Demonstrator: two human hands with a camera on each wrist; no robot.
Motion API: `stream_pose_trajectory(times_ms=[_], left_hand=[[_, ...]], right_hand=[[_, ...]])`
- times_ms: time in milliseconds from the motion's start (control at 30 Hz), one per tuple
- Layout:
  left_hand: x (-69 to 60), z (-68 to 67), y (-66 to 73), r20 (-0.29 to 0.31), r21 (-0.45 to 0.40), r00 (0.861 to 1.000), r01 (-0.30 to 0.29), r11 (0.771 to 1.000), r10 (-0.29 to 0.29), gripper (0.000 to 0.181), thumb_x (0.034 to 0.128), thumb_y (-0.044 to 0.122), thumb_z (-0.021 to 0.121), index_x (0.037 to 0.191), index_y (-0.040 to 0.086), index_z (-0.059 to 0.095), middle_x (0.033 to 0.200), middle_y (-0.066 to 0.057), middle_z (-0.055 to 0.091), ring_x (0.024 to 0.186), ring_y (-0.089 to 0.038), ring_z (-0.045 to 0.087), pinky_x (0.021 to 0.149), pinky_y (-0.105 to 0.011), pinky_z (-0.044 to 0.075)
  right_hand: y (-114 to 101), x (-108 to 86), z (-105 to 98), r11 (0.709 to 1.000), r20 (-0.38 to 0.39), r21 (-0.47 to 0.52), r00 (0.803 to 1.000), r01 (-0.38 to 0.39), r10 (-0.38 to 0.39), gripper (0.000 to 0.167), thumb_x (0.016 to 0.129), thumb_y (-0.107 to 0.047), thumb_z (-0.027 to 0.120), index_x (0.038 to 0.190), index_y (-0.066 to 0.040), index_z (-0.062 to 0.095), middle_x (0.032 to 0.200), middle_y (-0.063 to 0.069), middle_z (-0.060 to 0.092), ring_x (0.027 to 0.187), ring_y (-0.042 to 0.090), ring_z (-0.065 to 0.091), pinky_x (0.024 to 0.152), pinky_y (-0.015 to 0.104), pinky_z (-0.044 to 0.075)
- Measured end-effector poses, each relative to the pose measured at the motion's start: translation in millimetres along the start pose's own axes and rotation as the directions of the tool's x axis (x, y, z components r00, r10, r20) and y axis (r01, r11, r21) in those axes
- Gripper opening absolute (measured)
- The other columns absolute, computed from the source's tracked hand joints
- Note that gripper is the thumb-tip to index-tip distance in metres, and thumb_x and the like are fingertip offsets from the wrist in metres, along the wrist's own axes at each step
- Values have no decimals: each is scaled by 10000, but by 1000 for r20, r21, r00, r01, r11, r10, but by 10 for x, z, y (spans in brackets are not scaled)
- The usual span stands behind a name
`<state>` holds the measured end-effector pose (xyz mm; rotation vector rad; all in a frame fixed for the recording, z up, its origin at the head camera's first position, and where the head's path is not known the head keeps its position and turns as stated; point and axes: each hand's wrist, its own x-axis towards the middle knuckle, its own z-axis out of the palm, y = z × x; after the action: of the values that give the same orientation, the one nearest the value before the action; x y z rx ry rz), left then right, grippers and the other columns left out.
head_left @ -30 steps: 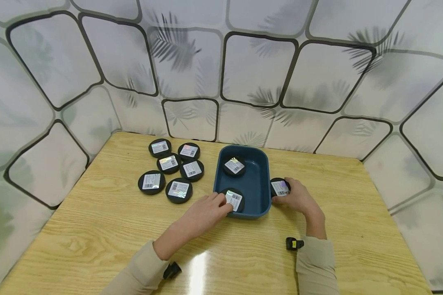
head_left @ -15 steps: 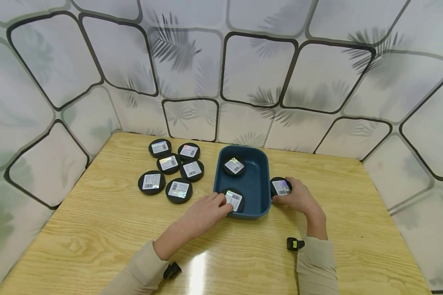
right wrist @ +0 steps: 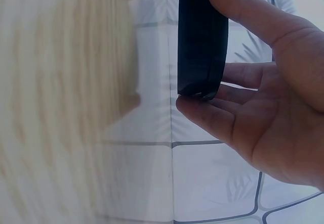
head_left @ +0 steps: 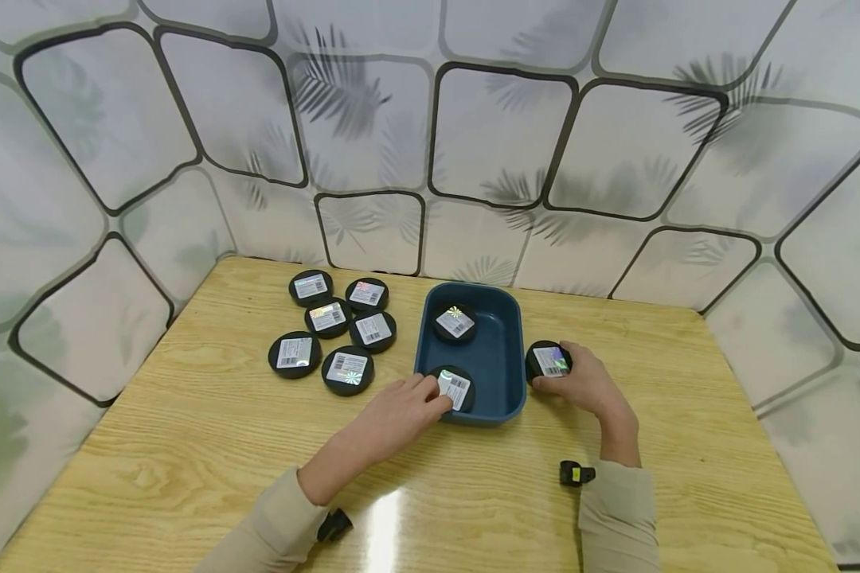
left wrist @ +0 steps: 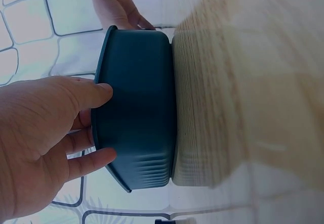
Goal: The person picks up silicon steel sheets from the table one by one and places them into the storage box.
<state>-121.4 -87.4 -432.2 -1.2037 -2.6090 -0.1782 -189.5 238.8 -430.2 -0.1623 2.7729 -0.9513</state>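
Observation:
In the head view my left hand [head_left: 400,414] grips the near left corner of a blue plastic bin [head_left: 500,338]. The left wrist view has the thumb and a finger against the bin's outer wall [left wrist: 142,92], the other fingers going behind the rim. Two black discs with white labels lie inside: one disc [head_left: 455,321] at the far end, another disc [head_left: 455,388] by the left fingertips. Right of the bin, my right hand [head_left: 586,383] holds a third labelled black disc [head_left: 549,361] by its edge, thumb and fingers on opposite sides. Its underside is close to the table; contact is unclear.
Several more black discs [head_left: 347,369] lie label up in a loose group left of the bin. The wooden table [head_left: 688,446] meets patterned wall panels [head_left: 502,127] at the back and sides. A black wrist camera [head_left: 576,474] sits at the right cuff.
My right hand has shifted slightly to the right with the disc, turning it a little and moving it slightly away from the bin. The left hand and bin have stayed put.

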Motion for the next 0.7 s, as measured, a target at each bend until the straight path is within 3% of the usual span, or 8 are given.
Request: stream_pose_trajectory(times_ms=[400,700], left_hand=[[-6,40,-11,-51,26,999,-19,999,20,124,930,181,697,1039,193,639,950,-1,548,812,-158,509,651,-252,459],[-3,24,-4,-45,16,999,-14,1000,15,122,940,176,685,1052,191,641,955,-5,552,813,-158,507,648,-251,464]], right_hand=[[-20,-18,-37,1000,-8,-10,1000,19,-19,881,846,-345,778,1471,92,337,1381,311,472,1185,421,506,947,553,431],[-61,-42,-66,999,-17,-18,999,39,-40,876,848,-322,778,1466,108,331,1392,326,458,1202,435,494,961,565,420]])
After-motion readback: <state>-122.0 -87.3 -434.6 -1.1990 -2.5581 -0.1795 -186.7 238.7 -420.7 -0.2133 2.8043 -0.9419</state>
